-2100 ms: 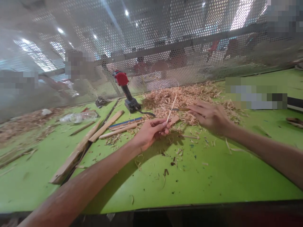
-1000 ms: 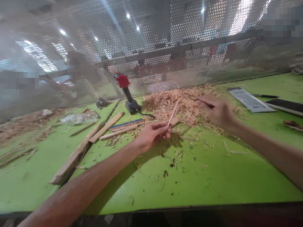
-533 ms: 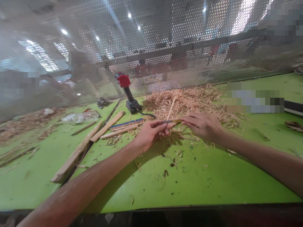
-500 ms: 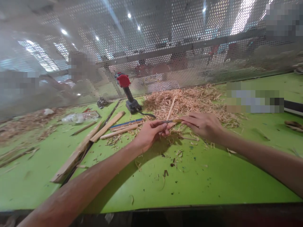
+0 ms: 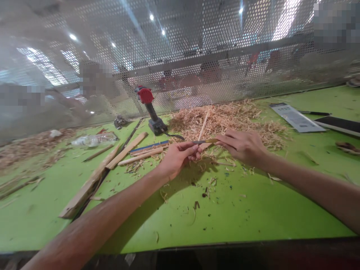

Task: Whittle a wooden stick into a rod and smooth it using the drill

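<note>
Over the green tabletop [image 5: 225, 213], a slim rod [image 5: 211, 141], dark grey toward its left part and yellowish toward its right, spans the gap between my hands. My left hand [image 5: 180, 155] is closed in a pinch around the grey part, thumb uppermost. The fingers of my right hand [image 5: 243, 146] are pressed together on the yellowish end. Its exact kind is too small to make out. Just beyond the hands, a pale wooden strip [image 5: 204, 123] leans on a heap of curled wood shavings [image 5: 230, 114].
A red and black cordless drill [image 5: 150, 110] stands upright behind my left hand. Wooden strips [image 5: 126, 150], a long timber piece [image 5: 87, 187] and a clear plastic bottle [image 5: 94, 139] lie leftward. A printed packet [image 5: 298, 118] lies at right. Perforated metal mesh [image 5: 191, 75] borders the back.
Both hands keep their hold on the slim rod and hardly move. The whole view has shifted very slightly, with objects appearing a little further left.
</note>
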The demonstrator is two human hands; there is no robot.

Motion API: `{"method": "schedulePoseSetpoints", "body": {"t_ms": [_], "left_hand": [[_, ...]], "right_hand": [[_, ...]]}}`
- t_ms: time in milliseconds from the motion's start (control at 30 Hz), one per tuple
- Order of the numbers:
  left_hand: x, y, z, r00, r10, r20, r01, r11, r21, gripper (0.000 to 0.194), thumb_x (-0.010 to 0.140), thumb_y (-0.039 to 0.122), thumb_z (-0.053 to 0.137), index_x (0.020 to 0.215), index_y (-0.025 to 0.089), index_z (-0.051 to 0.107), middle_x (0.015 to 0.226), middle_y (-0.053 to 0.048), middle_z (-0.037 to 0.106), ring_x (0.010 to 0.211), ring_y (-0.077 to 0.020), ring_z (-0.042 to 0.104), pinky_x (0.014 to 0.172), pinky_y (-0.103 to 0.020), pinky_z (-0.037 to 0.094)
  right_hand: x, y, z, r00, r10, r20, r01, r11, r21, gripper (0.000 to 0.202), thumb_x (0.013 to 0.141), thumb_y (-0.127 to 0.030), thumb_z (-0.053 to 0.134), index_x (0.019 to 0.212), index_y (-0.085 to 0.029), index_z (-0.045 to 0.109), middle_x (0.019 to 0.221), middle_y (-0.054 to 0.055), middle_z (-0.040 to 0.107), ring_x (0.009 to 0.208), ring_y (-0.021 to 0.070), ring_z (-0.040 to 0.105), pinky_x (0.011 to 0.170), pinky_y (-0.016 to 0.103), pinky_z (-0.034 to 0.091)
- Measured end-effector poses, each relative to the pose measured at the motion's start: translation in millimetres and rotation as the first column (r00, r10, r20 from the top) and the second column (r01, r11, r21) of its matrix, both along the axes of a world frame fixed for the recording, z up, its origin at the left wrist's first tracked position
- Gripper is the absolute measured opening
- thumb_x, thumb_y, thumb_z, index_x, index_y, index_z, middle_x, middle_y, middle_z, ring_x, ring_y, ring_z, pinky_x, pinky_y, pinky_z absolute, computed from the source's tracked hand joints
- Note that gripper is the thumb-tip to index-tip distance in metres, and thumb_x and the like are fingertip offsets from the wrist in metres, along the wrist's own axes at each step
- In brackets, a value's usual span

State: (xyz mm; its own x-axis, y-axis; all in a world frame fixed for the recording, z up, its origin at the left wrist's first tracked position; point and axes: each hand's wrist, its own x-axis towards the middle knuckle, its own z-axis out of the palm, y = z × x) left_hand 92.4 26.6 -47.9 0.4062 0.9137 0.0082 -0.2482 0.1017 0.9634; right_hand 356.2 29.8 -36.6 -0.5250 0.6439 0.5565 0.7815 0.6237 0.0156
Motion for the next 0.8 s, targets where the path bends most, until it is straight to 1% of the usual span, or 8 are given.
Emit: {"method": "schedulePoseSetpoints", "body": {"t_ms": [100, 167, 300, 433, 567, 700, 767, 800], "left_hand": [[-0.4, -0.3, -0.1, 1.000, -0.002, 0.002, 0.002, 1.000, 0.009, 0.024, 0.082, 0.032, 0.088, 0.091, 0.011, 0.083, 0.081, -0.008, 0.076, 0.069, -0.0094, 0.064, 0.065, -0.022, 0.050], [0.3, -0.9, -0.1, 1.000, -0.006, 0.003, 0.006, 1.000, 0.004, 0.026, 0.080, 0.032, 0.089, 0.095, 0.012, 0.084, 0.085, -0.008, 0.077, 0.070, -0.0101, 0.066, 0.064, -0.022, 0.050], [4.3, -2.2, 1.9, 1.000, 0.016, 0.015, -0.016, 0.998, -0.055, 0.028, 0.076, 0.027, 0.092, 0.096, 0.011, 0.083, 0.084, -0.009, 0.078, 0.067, -0.0109, 0.067, 0.060, -0.023, 0.050], [5.5, -0.9, 3.7, 0.999, 0.035, 0.029, -0.032, 0.995, -0.098, 0.024, 0.074, 0.021, 0.092, 0.094, 0.009, 0.083, 0.083, -0.010, 0.078, 0.065, -0.0103, 0.066, 0.059, -0.022, 0.050], [2.1, 3.1, 3.0, 0.999, 0.011, 0.043, -0.007, 0.994, -0.105, 0.016, 0.082, 0.015, 0.086, 0.097, 0.008, 0.084, 0.085, -0.011, 0.078, 0.066, -0.0097, 0.067, 0.060, -0.020, 0.052], [-2.4, 8.3, 0.4, 0.999, 0.006, 0.033, -0.003, 0.993, -0.116, 0.012, 0.090, 0.008, 0.076, 0.099, 0.009, 0.083, 0.091, -0.012, 0.079, 0.068, -0.0091, 0.068, 0.064, -0.021, 0.056], [-3.9, 8.5, -1.6, 1.000, -0.004, 0.007, 0.005, 0.993, -0.122, 0.011, 0.090, 0.008, 0.076, 0.098, 0.009, 0.083, 0.092, -0.012, 0.080, 0.068, -0.0095, 0.069, 0.066, -0.022, 0.057], [-4.1, 7.7, -2.7, 1.000, -0.025, -0.018, 0.022, 0.992, -0.122, 0.010, 0.088, 0.010, 0.078, 0.097, 0.009, 0.083, 0.092, -0.012, 0.080, 0.069, -0.0102, 0.070, 0.066, -0.022, 0.057]], "right_hand": [[1.4, 0.6, 1.4, 1.000, -0.007, 0.005, 0.007, 1.000, -0.001, 0.040, 0.110, -0.036, 0.040, 0.123, -0.037, 0.078, 0.088, 0.004, 0.077, 0.053, 0.0164, 0.056, 0.037, 0.030, 0.038], [5.6, 3.1, 3.2, 0.999, -0.030, -0.019, 0.030, 1.000, 0.002, 0.043, 0.111, -0.037, 0.038, 0.122, -0.035, 0.079, 0.088, 0.005, 0.077, 0.052, 0.0167, 0.056, 0.036, 0.032, 0.038], [19.4, 12.8, 6.5, 0.992, -0.101, -0.075, 0.103, 0.994, 0.034, 0.042, 0.110, -0.035, 0.041, 0.120, -0.026, 0.080, 0.093, 0.010, 0.079, 0.053, 0.0169, 0.059, 0.038, 0.033, 0.040], [28.9, 20.9, 6.1, 0.992, -0.124, -0.027, 0.126, 0.988, 0.084, 0.038, 0.110, -0.033, 0.045, 0.122, -0.021, 0.079, 0.102, 0.010, 0.081, 0.063, 0.0165, 0.066, 0.039, 0.028, 0.037], [29.8, 23.3, 4.7, 0.992, -0.116, 0.041, 0.110, 0.987, 0.119, 0.038, 0.111, -0.031, 0.046, 0.123, -0.016, 0.079, 0.103, 0.011, 0.081, 0.063, 0.0139, 0.063, 0.041, 0.025, 0.035], [30.3, 26.1, 3.7, 0.990, -0.124, 0.063, 0.116, 0.986, 0.116, 0.040, 0.111, -0.033, 0.044, 0.126, -0.017, 0.077, 0.102, 0.009, 0.081, 0.058, 0.0116, 0.057, 0.041, 0.025, 0.033], [38.6, 30.5, 6.5, 0.987, -0.153, 0.046, 0.149, 0.985, 0.086, 0.039, 0.111, -0.033, 0.045, 0.125, -0.019, 0.078, 0.100, 0.008, 0.080, 0.058, 0.0121, 0.057, 0.042, 0.025, 0.032], [45.9, 33.7, 9.5, 0.979, -0.204, 0.007, 0.203, 0.977, 0.064, 0.038, 0.110, -0.032, 0.046, 0.120, -0.019, 0.080, 0.093, 0.007, 0.080, 0.057, 0.0129, 0.057, 0.043, 0.026, 0.032]]}}
